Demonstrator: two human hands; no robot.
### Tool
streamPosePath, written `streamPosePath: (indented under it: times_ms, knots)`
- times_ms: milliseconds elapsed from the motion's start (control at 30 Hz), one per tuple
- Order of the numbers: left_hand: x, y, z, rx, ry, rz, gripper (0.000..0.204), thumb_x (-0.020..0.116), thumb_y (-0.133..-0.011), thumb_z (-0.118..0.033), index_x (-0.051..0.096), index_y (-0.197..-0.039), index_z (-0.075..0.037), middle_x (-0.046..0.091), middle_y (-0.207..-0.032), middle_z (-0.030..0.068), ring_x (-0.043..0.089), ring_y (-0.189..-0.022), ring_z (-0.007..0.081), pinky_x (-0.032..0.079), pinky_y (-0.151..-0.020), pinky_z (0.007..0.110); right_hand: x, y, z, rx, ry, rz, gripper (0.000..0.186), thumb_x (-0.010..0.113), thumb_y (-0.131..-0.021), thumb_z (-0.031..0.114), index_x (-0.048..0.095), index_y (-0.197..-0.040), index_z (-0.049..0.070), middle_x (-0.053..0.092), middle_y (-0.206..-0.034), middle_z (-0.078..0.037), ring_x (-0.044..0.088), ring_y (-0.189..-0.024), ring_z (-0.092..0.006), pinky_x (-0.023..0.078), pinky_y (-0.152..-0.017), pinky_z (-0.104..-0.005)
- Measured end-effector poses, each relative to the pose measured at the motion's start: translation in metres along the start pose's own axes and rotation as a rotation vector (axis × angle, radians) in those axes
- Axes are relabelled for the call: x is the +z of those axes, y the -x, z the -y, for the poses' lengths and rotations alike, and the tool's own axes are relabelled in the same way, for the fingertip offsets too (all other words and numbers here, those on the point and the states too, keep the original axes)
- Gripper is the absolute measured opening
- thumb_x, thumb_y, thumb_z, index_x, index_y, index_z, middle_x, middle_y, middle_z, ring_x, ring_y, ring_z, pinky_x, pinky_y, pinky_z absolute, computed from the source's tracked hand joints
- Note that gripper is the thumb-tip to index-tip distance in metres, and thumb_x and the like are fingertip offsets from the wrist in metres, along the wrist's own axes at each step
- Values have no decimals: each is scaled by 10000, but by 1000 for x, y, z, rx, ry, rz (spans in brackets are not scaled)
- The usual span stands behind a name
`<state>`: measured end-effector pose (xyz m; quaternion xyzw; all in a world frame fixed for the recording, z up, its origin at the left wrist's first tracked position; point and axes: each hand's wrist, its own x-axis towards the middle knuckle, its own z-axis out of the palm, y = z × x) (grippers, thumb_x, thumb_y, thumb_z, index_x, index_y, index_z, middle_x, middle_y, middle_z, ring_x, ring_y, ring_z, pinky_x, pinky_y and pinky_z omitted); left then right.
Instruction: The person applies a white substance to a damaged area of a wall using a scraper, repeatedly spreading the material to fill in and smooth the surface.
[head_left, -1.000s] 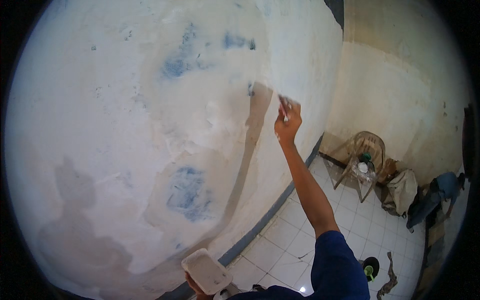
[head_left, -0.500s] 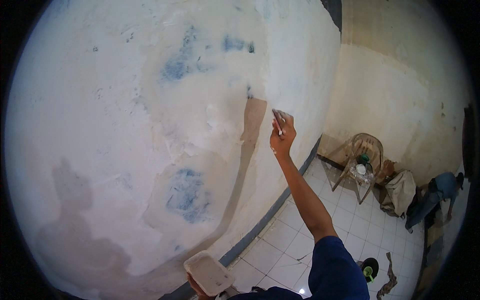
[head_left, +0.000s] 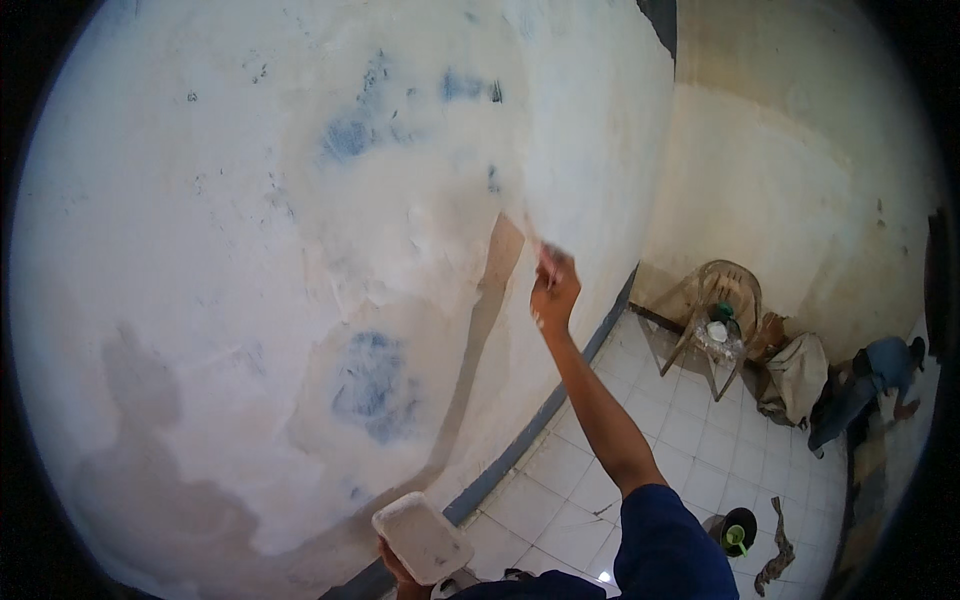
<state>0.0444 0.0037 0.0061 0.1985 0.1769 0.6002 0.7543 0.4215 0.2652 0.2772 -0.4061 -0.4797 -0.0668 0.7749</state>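
Note:
My right hand [head_left: 554,298] reaches up to the wall [head_left: 420,270], its fingers closed round a putty knife [head_left: 533,234] that is smeared by motion. The knife's blade end points at the pale plaster; whether it touches, I cannot tell. White smears mark my wrist. Low down, my left hand [head_left: 398,572] grips the side of a shallow, off-white rectangular tray [head_left: 422,540], with most of its fingers hidden under it. Patches of blue [head_left: 376,388] show through the whitish coat on the wall, and my arm's shadow falls across it.
White floor tiles [head_left: 640,400] lie to the right, past a dark skirting band [head_left: 540,425]. A chair [head_left: 730,290] holding several items stands by the far wall, beside a draped sack [head_left: 795,375]. A person [head_left: 875,385] bends at far right. Nearby are a black bucket [head_left: 742,522] and a rag [head_left: 777,555].
My right hand has moved slightly down and left with the putty knife, and its shadow's tip has dropped too. The tray in my left hand sits a little higher.

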Motion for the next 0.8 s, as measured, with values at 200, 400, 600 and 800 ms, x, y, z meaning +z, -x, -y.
streamPosePath:
  times_ms: [200,400,600,800]
  knots:
    - [-3,1,-4,-48,-39,3,761,407,-932,-668,393,-1480,-140,523,-1403,115,521,-1263,351,439,-1041,543,29,-38,43,-272,278,-89,380,542,-832,-43,648,-1194,10,631,-995,-170,602,-938,-333,490,-833,-397]
    - [-10,-8,-11,-40,-53,-11,758,413,-935,-663,392,-1479,-135,523,-1404,114,522,-1263,347,438,-1044,537,-22,215,74,192,236,204,289,604,-827,-27,669,-1106,13,673,-994,-184,660,-867,-352,521,-763,-383]
    - [-12,10,-6,-99,-61,-48,755,419,-939,-657,391,-1479,-130,523,-1404,113,523,-1263,344,438,-1047,531,-130,318,134,1342,-208,-167,103,653,-837,66,660,-928,17,644,-789,-22,578,-600,-99,395,-476,-240]
    - [-74,29,26,-309,325,-7,653,481,-990,-514,352,-1491,-116,522,-1397,109,518,-1266,312,421,-1080,491,-128,260,162,903,137,418,172,662,-834,3,621,-997,-34,688,-858,-65,631,-789,-135,512,-726,-287]
